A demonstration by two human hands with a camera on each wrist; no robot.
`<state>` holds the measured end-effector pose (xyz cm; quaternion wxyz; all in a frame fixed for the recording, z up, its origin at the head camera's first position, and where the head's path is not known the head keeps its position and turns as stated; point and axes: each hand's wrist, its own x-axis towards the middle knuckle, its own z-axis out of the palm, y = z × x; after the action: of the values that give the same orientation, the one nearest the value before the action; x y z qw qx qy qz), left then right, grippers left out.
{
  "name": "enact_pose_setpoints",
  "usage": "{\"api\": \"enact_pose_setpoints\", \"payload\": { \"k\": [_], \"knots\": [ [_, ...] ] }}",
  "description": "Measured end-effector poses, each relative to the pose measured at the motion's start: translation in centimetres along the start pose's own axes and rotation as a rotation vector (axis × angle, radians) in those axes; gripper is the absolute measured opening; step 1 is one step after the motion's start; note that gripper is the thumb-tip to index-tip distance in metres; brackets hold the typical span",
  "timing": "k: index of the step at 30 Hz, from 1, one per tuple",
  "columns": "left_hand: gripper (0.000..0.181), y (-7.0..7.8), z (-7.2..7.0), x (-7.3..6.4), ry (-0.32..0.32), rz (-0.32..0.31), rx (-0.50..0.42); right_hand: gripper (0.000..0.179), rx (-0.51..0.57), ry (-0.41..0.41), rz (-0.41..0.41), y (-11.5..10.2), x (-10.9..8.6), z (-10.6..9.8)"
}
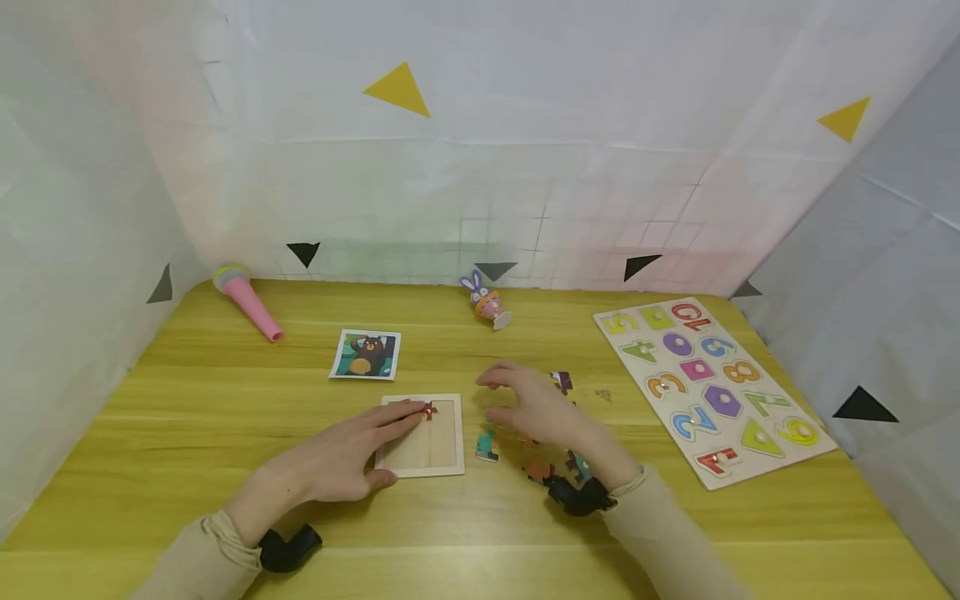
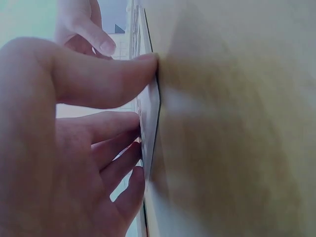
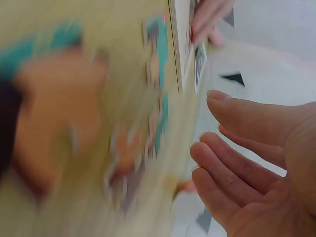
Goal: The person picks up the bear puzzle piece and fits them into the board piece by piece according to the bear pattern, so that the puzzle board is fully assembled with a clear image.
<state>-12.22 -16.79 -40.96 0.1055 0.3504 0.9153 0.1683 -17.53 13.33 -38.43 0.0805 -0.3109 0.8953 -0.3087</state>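
Observation:
My left hand [image 1: 337, 454] rests over the left side of a square wooden puzzle tray [image 1: 459, 433], its fingers stretched out. Its fingertips touch a small reddish-brown puzzle piece [image 1: 429, 411] near the top inside the tray; in the left wrist view the thumb [image 2: 106, 81] lies at the tray's edge. Right of the tray, my right hand [image 1: 536, 408] hovers over loose puzzle pieces, with nothing visible between its parted thumb and fingers. Among them are a teal piece [image 1: 486, 447] and an orange-brown piece [image 1: 537, 472]; the hand partly hides others. Nearby pieces [image 3: 128, 153] look blurred in the right wrist view.
A bear picture card [image 1: 365, 356] lies behind the tray. Farther back are a pink toy microphone [image 1: 251, 304] and a rabbit figurine [image 1: 487, 304]. A board of numbers and shapes [image 1: 697, 383] lies at the right. White sheeting [image 1: 480, 183] surrounds the table's back and sides.

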Motion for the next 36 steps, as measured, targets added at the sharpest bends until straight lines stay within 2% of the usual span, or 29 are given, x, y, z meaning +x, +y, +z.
{"api": "enact_pose_setpoints", "payload": {
  "k": [7,17,26,36],
  "knots": [
    [0.074,0.1,0.0,0.0,-0.021,-0.010,0.007,0.040,0.020,0.125,0.019,2.8,-2.0,-2.4],
    [0.074,0.2,-0.1,0.1,-0.025,-0.011,-0.017,0.038,-0.029,0.219,0.113,5.7,-4.3,-5.0],
    [0.074,0.0,0.1,0.1,-0.017,-0.008,-0.018,0.035,-0.040,0.208,0.190,8.6,-4.4,-4.6],
    [0.074,0.0,0.1,0.1,-0.022,-0.014,-0.024,0.032,-0.030,0.201,0.201,9.7,-4.2,-4.2]
  ]
}}
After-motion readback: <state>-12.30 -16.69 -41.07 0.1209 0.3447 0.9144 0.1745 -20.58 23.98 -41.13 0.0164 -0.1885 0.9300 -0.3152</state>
